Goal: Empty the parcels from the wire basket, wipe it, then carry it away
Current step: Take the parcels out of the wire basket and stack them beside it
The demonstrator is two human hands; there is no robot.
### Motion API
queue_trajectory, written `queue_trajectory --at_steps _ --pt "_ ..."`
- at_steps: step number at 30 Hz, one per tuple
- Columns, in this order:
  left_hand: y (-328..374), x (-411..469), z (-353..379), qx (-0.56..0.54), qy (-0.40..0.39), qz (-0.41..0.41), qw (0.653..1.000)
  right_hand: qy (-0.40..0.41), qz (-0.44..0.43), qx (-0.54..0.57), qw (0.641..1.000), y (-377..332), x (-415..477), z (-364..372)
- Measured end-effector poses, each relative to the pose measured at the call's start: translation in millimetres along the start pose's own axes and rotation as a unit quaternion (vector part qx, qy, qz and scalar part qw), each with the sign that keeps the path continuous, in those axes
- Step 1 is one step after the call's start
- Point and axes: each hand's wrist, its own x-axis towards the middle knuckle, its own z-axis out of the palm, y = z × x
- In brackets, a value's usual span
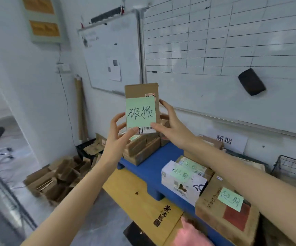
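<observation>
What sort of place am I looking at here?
Likely a parcel sorting or storage room: note-tagged parcels on a blue pallet, a gridded whiteboard on the wall, and a heap of cardboard on the floor.

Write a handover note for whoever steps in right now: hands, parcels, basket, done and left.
Left grip: holds the parcel at its lower left corner.
Right grip: holds its right edge.
The parcel is raised upright, green note facing the camera, above a stack on the pallet.
Wire basket: far right, partly out of frame; contents unclear.
Done: several labelled parcels lie on the pallet.
Left: set this parcel down, check the basket is empty, wipe it, carry it away.
</observation>
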Motion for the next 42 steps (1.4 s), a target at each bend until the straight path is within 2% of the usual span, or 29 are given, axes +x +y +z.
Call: queue_trajectory --at_steps 5,10,22,27,33,42 --pt "-17 24 -85 0.024 -0.003 -0.005 1.000 0.000 0.008 0.045 0.999 -8 42 81" --pt "-37 47 -144 0.075 0.002 -0.012 0.997 -0.001 0.023 0.064 0.998 -2 77 133" --pt "-108 120 -207 0.124 0.027 -0.024 0.992 -0.008 0.021 0.040 0.999 53 183 208" --pt "-142 186 -224 0.150 -0.006 -0.047 0.988 -0.003 0.021 0.024 0.999 84 244 215" --pt "-182 269 -221 0.151 -0.035 -0.065 0.986 0.019 0.046 -0.060 0.997 127 316 207" --pt "-269 349 -195 0.091 -0.096 -0.163 0.978 0.009 0.123 -0.129 0.984 190 360 181"
